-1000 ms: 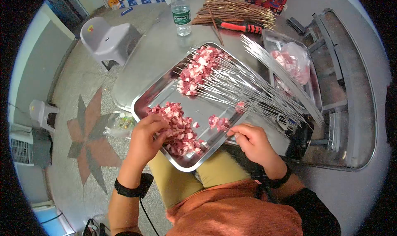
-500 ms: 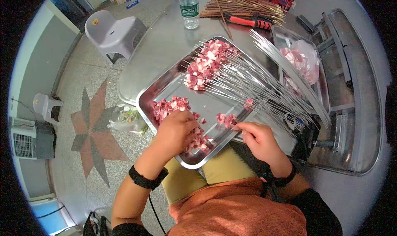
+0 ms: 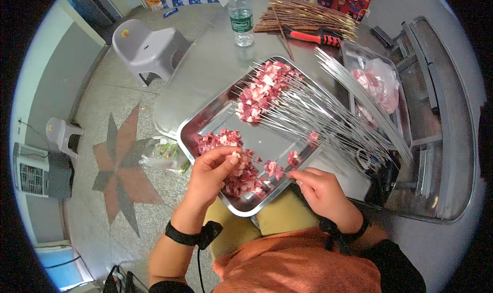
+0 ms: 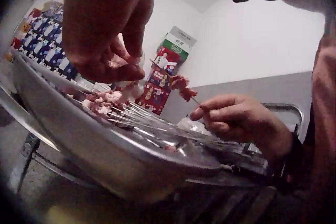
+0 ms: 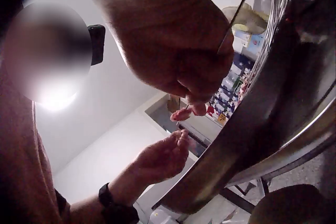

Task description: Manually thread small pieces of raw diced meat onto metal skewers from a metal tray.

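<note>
My left hand (image 3: 205, 177) is over the pile of raw meat chunks (image 3: 241, 182) in the near part of a steel tray (image 3: 215, 119). Its thumb and fingers pinch a pale meat chunk (image 3: 235, 159). At the tray's near right rim my right hand (image 3: 323, 193) grips a thin metal skewer (image 5: 239, 14) between thumb and curled forefinger. Meat chunks (image 4: 181, 86) are threaded on that skewer, its tip pointing toward the left hand. In the left wrist view the left hand (image 4: 107, 40) hangs above the tray, the right hand (image 4: 241, 119) opposite it.
Loaded skewers (image 3: 264, 90) lie at the tray's far side, their bare ends sticking out rightward. Bare metal skewers (image 3: 364, 105) rest beside a tray with bagged meat (image 3: 377, 85). A water bottle (image 3: 241, 18), brown sticks (image 3: 308, 19) and a red-handled tool (image 3: 313, 37) stand behind.
My left hand went down into the meat pile, then lifted and turned, with a chunk now between thumb and fingers. The right hand keeps its hold on the skewer at the rim.
</note>
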Tool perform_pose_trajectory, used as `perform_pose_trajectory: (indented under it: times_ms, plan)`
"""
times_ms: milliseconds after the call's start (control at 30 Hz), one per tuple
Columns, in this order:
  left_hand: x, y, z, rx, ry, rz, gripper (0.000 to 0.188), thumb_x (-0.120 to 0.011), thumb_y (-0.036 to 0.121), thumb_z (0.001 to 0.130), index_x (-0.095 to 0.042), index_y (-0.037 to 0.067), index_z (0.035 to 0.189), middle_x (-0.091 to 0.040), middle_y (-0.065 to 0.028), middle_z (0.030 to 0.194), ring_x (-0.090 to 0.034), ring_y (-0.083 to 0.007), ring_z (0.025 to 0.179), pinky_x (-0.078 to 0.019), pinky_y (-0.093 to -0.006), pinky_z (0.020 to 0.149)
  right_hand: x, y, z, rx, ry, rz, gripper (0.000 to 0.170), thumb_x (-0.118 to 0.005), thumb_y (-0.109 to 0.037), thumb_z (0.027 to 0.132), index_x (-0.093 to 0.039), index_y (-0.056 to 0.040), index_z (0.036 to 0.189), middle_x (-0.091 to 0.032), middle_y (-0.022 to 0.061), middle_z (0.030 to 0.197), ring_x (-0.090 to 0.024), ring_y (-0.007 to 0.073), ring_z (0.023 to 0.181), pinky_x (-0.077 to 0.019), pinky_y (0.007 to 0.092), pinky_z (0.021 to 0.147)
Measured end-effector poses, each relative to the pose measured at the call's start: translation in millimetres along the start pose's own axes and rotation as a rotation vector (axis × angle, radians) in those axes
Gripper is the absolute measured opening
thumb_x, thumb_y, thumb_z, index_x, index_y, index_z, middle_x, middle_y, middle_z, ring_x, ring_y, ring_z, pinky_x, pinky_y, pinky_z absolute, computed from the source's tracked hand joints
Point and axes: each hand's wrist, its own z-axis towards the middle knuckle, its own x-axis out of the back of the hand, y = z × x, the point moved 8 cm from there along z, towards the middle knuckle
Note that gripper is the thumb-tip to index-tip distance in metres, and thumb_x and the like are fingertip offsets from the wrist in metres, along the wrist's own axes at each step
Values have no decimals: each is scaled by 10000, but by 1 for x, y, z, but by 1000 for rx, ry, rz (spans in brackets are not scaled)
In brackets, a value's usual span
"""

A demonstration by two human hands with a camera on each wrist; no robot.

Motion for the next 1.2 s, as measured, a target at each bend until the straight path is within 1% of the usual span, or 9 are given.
perform_pose_trajectory:
  times_ms: [67, 200, 333, 400, 533, 700, 767, 867, 1200]
  plan:
    - [2, -11, -2, 76, 65, -305, 188, -547, 79, 865, -565, -16, 1026, -613, -84, 920, -595, -175, 798, -488, -275, 723, -2, -3, 1, -38, -1, 2, 270, -511, -11, 772, -585, -43, 1030, -589, 161, 826, -589, 330, 734, -478, 376, 632]
    - [8, -20, -6, 97, 76, -497, 190, -524, 108, 882, -554, -11, 1027, -604, -76, 891, -586, -162, 821, -474, -263, 738, -5, -4, 2, -9, 22, -14, 272, -506, -6, 767, -585, -39, 1025, -589, 163, 829, -584, 333, 734, -477, 379, 637]
    - [23, -31, -13, 91, 168, -365, 176, -524, 118, 880, -558, 8, 1013, -602, -66, 873, -582, -149, 811, -468, -259, 750, -10, -6, 1, 7, 34, -8, 250, -509, 17, 760, -594, -17, 992, -592, 162, 812, -583, 317, 718, -468, 355, 634]
    - [28, -33, -16, 122, 147, -422, 168, -527, 145, 877, -563, 27, 990, -597, -50, 846, -575, -137, 798, -465, -253, 757, -12, -7, -1, 19, 53, -3, 233, -511, 42, 755, -604, 1, 964, -594, 160, 789, -582, 303, 697, -459, 332, 623]
    - [29, -32, -18, 126, 100, -698, 196, -545, 211, 870, -546, 61, 996, -578, -21, 826, -566, -156, 821, -472, -277, 772, -25, -10, 0, 8, -54, -58, 261, -519, -16, 756, -582, -43, 1008, -568, 153, 792, -575, 331, 721, -469, 390, 627]
    - [24, -26, -22, 29, 89, -824, 187, -617, 134, 819, -535, 105, 984, -554, 21, 833, -553, -126, 842, -463, -325, 862, -24, -18, 4, 16, -32, -62, 258, -524, -21, 758, -579, -50, 1008, -564, 147, 793, -571, 334, 712, -469, 392, 614]
    - [22, -26, -23, 22, 100, -825, 166, -605, 104, 822, -533, 98, 972, -541, 19, 828, -547, -119, 819, -471, -315, 853, -24, -23, 6, 8, -30, -65, 260, -513, 39, 746, -594, -12, 988, -564, 141, 763, -568, 289, 667, -456, 330, 601]
    - [19, -21, -25, 30, 121, -834, 140, -588, 64, 827, -530, 93, 951, -529, 18, 825, -541, -110, 793, -481, -295, 828, -24, -29, 9, 48, -2, -50, 260, -515, 39, 747, -594, -14, 988, -558, 138, 755, -566, 287, 658, -453, 326, 588]
    - [12, -16, -29, 29, 64, -891, 117, -577, 50, 834, -537, 80, 939, -548, 10, 851, -553, -109, 822, -487, -275, 788, -28, -31, 13, 47, -92, -46, 249, -528, -38, 779, -578, -54, 1022, -565, 144, 797, -579, 327, 709, -476, 386, 611]
